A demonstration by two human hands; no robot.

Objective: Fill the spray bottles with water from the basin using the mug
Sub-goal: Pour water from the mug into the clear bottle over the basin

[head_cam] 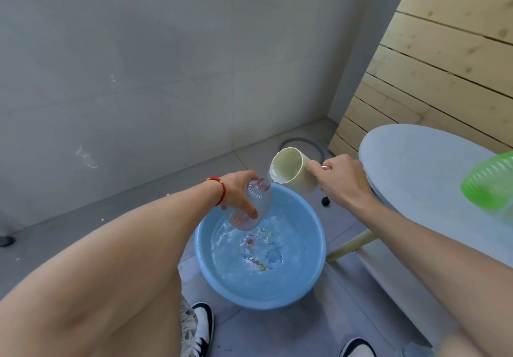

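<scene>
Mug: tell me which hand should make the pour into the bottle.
Right. The right hand already grips the mug, tilted beside the bottle mouth; the left hand holds that bottle.

A single head-worn wide-angle view looks forward and steeply down from close above, basin (259, 248) at lower centre, wall filling the upper frame
</scene>
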